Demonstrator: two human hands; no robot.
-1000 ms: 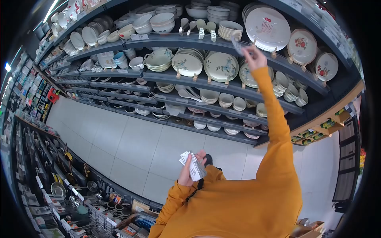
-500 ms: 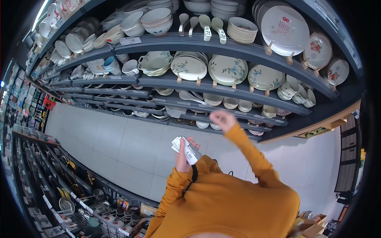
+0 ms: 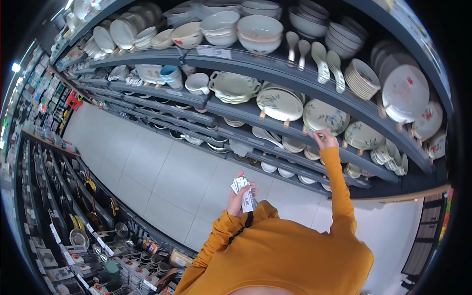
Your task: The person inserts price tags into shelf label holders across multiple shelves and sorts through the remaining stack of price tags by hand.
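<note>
A fanned stack of white price tags (image 3: 247, 199), one printed 5.00, is gripped in my left hand (image 3: 236, 202) in front of my body. My right hand (image 3: 325, 139) reaches out to the front edge of a shelf, just below an oval plate with blue flowers (image 3: 326, 117). Its fingers are drawn together at that edge; whatever may be between them is too small to make out. Similar floral plates stand on either side, a left one (image 3: 280, 103) and a right one (image 3: 364, 134), propped on small wooden holders.
Spoons (image 3: 320, 62), stacked bowls (image 3: 259, 34) and upright plates (image 3: 405, 93) fill the upper shelf, which has a price label (image 3: 214, 51) on its edge. Lower shelves hold more dishes. Behind me on the left, a rack carries kitchen tools (image 3: 113, 246). Tiled floor (image 3: 162, 172) runs between.
My right hand has moved from in front of the lower shelves to the shelf edge under the floral plates. The view has turned, and the tags remain in my left hand.
</note>
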